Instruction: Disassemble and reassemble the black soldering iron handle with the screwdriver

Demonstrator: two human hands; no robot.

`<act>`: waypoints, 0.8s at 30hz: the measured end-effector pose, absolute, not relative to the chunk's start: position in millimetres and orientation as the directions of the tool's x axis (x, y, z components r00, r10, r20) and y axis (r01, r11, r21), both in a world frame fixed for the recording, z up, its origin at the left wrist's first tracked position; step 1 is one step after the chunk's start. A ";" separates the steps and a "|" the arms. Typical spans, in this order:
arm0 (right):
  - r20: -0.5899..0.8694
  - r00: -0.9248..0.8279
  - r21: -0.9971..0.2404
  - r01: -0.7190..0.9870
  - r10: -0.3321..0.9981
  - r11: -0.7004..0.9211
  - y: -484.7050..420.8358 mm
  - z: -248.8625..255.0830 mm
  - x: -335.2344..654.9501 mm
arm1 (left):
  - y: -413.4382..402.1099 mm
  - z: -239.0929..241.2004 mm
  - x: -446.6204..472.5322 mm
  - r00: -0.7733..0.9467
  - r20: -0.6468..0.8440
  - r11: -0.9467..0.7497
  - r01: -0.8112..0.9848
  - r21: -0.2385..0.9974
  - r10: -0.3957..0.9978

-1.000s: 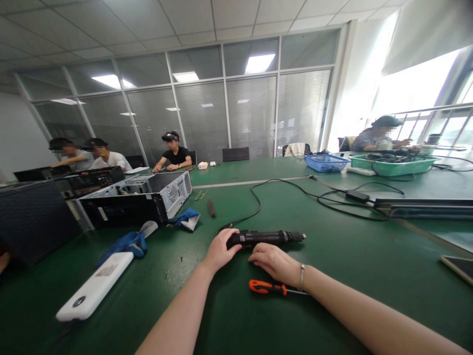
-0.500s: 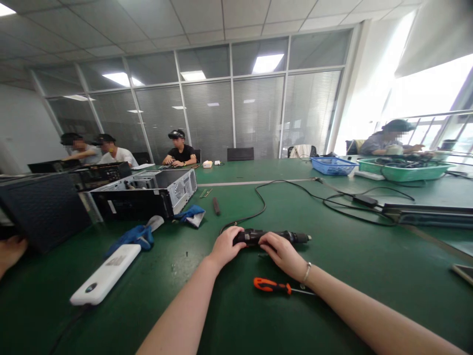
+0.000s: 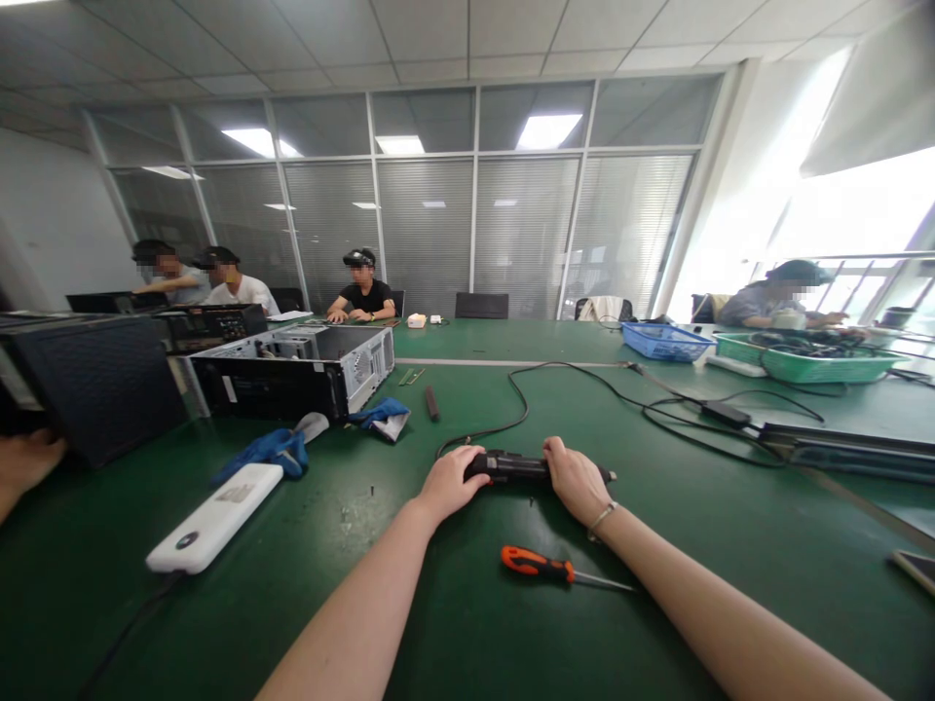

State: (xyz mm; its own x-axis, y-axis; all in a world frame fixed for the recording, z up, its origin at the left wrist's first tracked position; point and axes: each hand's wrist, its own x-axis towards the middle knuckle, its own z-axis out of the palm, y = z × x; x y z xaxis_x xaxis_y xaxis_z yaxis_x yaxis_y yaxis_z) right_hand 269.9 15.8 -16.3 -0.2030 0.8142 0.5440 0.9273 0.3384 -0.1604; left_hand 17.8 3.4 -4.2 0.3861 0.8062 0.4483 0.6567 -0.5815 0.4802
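Note:
A black corded electric screwdriver point(image 3: 515, 466) lies on the green table point(image 3: 467, 604) in front of me. My left hand point(image 3: 451, 480) is closed round its rear end, where the cable leaves. My right hand point(image 3: 576, 479) is wrapped over its front part, with only the tip showing past the fingers. An orange-handled screwdriver point(image 3: 541, 566) lies on the table just below my right wrist, untouched.
An open computer case point(image 3: 292, 370) lies at the left with blue cloths point(image 3: 274, 450) and a white device point(image 3: 215, 517) before it. A black cable point(image 3: 584, 385) runs to a power adapter point(image 3: 725, 415). Blue and green baskets stand far right. Several people sit around the table; another person's hand point(image 3: 25, 462) shows at the left edge.
My right hand has moved from the table beside the electric screwdriver up onto its front part and closed over it. The left hand has kept its hold on the rear.

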 end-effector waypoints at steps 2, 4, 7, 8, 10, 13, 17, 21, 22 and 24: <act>0.548 -0.196 -0.165 0.928 0.813 0.334 15.7 -17.9 269.7 | 3.4 -4.4 17.6 0.387 0.445 -0.580 0.657 0.482 0.808; 0.560 -0.189 -0.190 0.919 0.807 0.347 14.2 -17.9 270.0 | 2.8 -4.3 16.9 0.393 0.441 -0.583 0.651 0.487 0.807; 0.650 -0.156 -0.299 0.848 0.744 0.439 10.2 -12.7 269.1 | 1.8 -4.0 15.7 0.387 0.448 -0.585 0.635 0.505 0.806; 0.684 -0.138 -0.336 0.812 0.716 0.478 8.5 -9.5 267.7 | 1.7 -4.1 15.4 0.381 0.454 -0.586 0.629 0.511 0.805; 0.714 -0.119 -0.396 0.744 0.690 0.538 5.1 -1.7 262.2 | 2.2 -5.2 15.1 0.365 0.465 -0.583 0.622 0.523 0.807; 0.653 -0.181 -0.476 0.658 0.735 0.584 2.6 8.7 248.4 | 3.8 -8.5 15.0 0.334 0.463 -0.560 0.628 0.540 0.821; 0.552 -0.236 -0.577 0.584 0.800 0.571 9.0 12.1 227.5 | 5.2 -12.6 15.0 0.320 0.463 -0.551 0.628 0.549 0.826; 0.532 -0.175 -0.663 0.522 0.828 0.537 20.2 5.4 213.9 | 4.9 -13.6 15.0 0.316 0.463 -0.548 0.629 0.552 0.828; 0.539 -0.172 -0.662 0.518 0.825 0.541 22.0 3.3 212.4 | 4.9 -13.4 15.1 0.319 0.461 -0.549 0.628 0.551 0.828; 0.556 -0.180 -0.642 0.527 0.812 0.556 23.5 -0.2 211.3 | 5.1 -13.0 15.4 0.327 0.456 -0.551 0.628 0.550 0.828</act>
State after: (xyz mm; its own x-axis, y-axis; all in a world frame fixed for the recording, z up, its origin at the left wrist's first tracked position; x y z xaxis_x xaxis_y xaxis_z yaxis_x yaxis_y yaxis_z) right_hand 211.3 23.5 -0.2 -0.1800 0.8117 0.5557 0.5272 0.5565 -0.6421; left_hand 15.4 5.1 -13.0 0.3265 0.8279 0.4560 0.6280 -0.5506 0.5500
